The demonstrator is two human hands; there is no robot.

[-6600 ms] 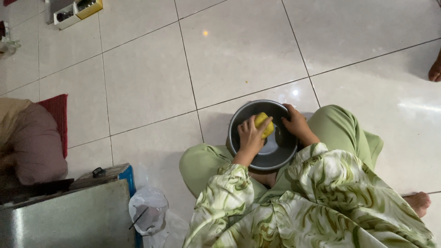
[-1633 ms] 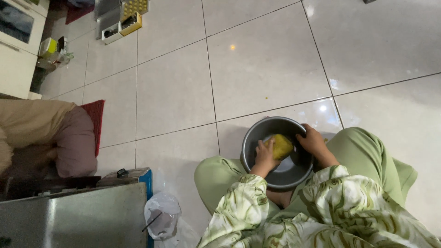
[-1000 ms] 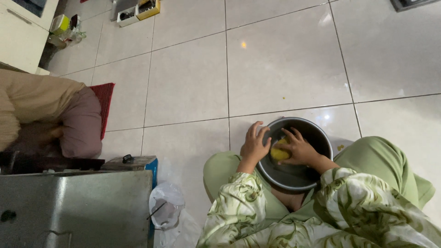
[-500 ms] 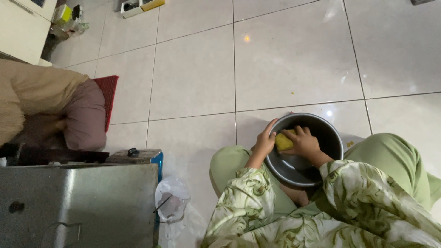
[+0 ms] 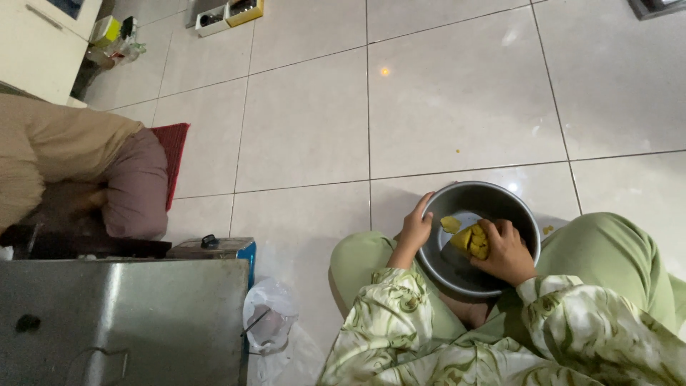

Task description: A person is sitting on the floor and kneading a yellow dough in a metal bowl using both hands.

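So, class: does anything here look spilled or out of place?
Yes. Small yellow bits lie on the white tile floor, one beside the metal pot, apart from the yellow lump the right hand presses inside the pot.

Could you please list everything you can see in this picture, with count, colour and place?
metal pot: one, grey, on the floor between the person's knees
yellow sponge: one, inside the pot, under the right hand
tiled floor: pale grey, glossy
metal cabinet: one, silver, lower left
plastic bag: one, clear, beside the cabinet
red mat: one, left
other person: one, in beige and mauve, seated on the mat
small boxes: two, white and yellow, top edge
left hand: grips the pot's rim
right hand: presses the sponge
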